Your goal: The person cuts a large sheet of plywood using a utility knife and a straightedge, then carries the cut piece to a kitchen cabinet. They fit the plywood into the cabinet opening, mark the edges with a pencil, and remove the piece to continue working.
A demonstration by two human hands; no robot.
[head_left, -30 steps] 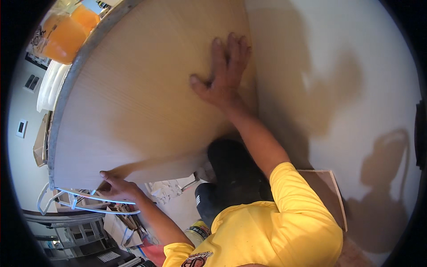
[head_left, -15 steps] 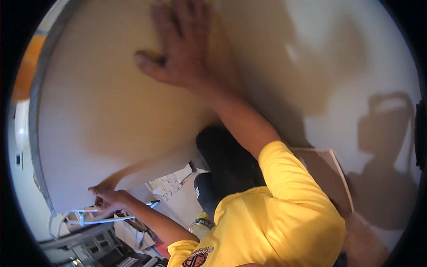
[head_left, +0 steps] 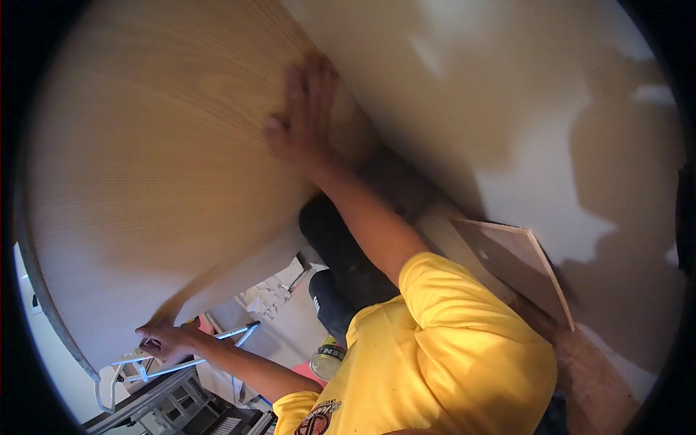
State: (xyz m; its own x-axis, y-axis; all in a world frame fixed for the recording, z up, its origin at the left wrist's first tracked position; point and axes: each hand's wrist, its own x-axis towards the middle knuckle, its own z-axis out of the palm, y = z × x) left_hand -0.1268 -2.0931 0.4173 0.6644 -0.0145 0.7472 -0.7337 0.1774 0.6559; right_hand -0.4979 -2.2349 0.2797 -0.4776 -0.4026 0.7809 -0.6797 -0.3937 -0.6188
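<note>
A large wood-grain panel point(head_left: 167, 138) fills the upper left, standing beside a pale wall. My right hand point(head_left: 306, 119) lies against its face, close to where the panel meets the wall. Its fingers are stretched out and slightly blurred. At the panel's lower edge, my left hand point(head_left: 167, 343) is closed on the board, with the thumb toward the near face. Some of the left fingers are hidden. My dark-trousered leg point(head_left: 355, 239) is bent below the panel.
To the right stands the pale wall point(head_left: 507, 109), with shadows on it. A thin board point(head_left: 518, 261) leans against its base. Lower left are a blue-and-white metal frame point(head_left: 225, 341), grey metal equipment point(head_left: 170, 402) and a paint can point(head_left: 326, 360). Crumpled paper point(head_left: 272, 296) lies on the floor.
My right hand has slid down the panel, toward me. The view has shifted, so the panel's left edge shows less and the seam with the wall shows more. My left hand stays at the lower edge.
</note>
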